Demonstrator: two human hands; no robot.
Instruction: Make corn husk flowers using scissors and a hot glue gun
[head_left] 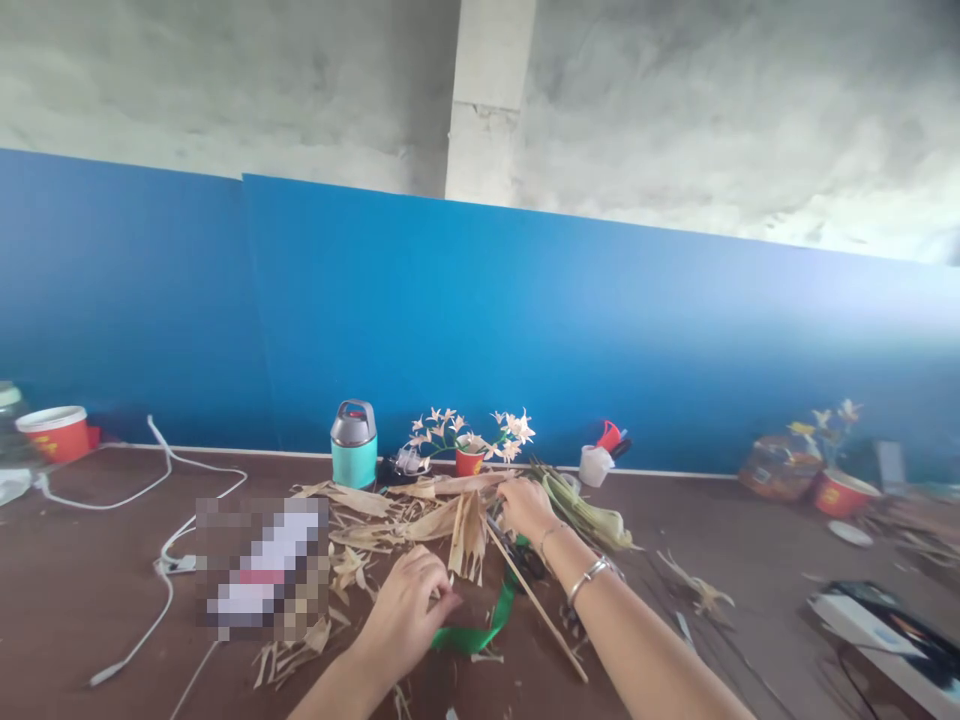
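Observation:
My left hand (409,612) hovers low over the table, thumb and fingers pinched together. A small pale bit shows at its fingertips, too small to name. Just beside it, a green ribbon (484,635) curves across the table. Farther forward, my right hand (527,510) is at the pile of dry corn husks (427,525), its fingers curled down and their tips hidden. One wide, fringed husk (469,535) lies directly left of that hand. Below the right wrist a thin stick (538,607) slants toward me, with dark-handled scissors (531,560) partly hidden beside it.
Behind the husks stand a turquoise flask (354,455) and a red pot (469,462) with pale husk flowers. Green stalks (592,515) lie right of my hand, near a white cup (596,465). A blurred-out phone-like object (266,570) and white cables (161,545) are left.

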